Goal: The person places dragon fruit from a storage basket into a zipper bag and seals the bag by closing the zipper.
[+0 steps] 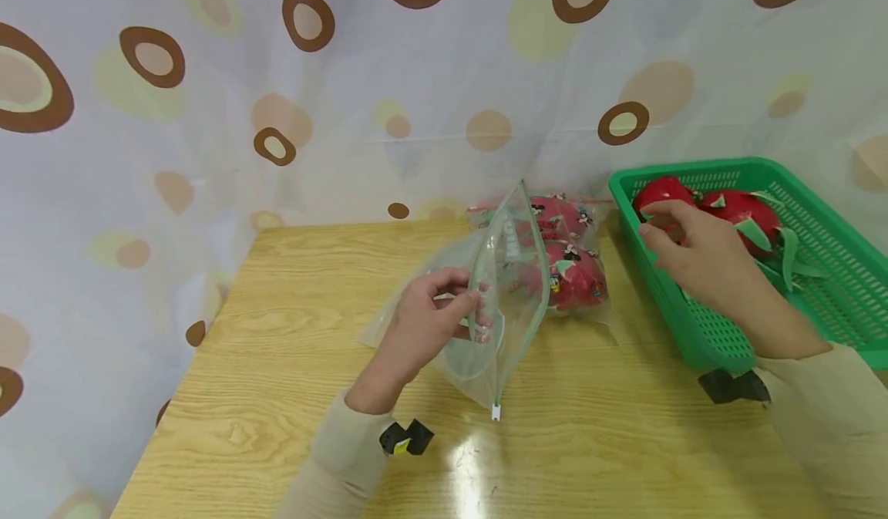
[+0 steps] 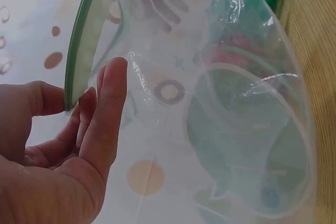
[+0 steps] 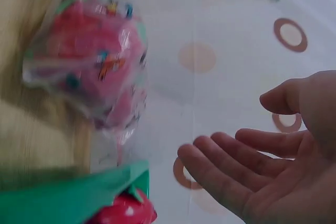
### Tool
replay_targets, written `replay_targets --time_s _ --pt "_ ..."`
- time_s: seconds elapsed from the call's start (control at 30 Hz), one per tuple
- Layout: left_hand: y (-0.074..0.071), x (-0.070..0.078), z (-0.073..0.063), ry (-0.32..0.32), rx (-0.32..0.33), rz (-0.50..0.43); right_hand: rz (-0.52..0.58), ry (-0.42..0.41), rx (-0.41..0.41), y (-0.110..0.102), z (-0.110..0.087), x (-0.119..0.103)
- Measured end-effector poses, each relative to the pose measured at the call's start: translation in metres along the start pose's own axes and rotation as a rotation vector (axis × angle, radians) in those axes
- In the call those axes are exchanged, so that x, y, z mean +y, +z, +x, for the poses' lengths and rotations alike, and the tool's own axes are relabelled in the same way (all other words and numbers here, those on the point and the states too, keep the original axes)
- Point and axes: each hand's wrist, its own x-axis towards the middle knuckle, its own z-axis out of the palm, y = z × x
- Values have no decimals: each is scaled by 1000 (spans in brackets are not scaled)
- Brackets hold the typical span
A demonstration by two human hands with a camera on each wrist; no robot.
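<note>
My left hand (image 1: 433, 315) pinches the zip edge of a clear zip bag (image 1: 513, 272) between thumb and fingers. The bag stands tilted with its mouth parted, and a white slider hangs at the lower end of the zip. In the left wrist view, the fingertips show inside the green-edged mouth of the bag (image 2: 252, 140). My right hand (image 1: 704, 253) is over the near left side of a green basket (image 1: 666, 303), fingers relaxed and holding nothing. Inside the basket lie red round things (image 1: 745, 218) with green leaf-like pieces.
Behind the clear bag, a printed zip bag (image 1: 576, 272) with red contents lies on the wooden table (image 1: 277, 395). A patterned cloth (image 1: 416, 102) hangs along the table's back edge. The basket's raised rim borders the right side.
</note>
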Motion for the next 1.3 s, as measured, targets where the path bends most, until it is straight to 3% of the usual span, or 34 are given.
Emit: replay_targets --time_s 0.37,0.6,0.83,1.1,1.3 --pt "-2 -2 -1 -10 9 -19 -154 47 -52 1 52 49" --pt "-1 -5 -1 -6 -12 -38 -255 107 -160 -7 75 64" --pt "0 -5 -2 -5 -12 -13 -309 152 -170 -3 88 80" --pt "0 -4 -3 -20 -23 -21 -286 291 -222 9 96 94" --pt "0 -4 0 -16 -41 -27 -278 308 -279 5 101 99"
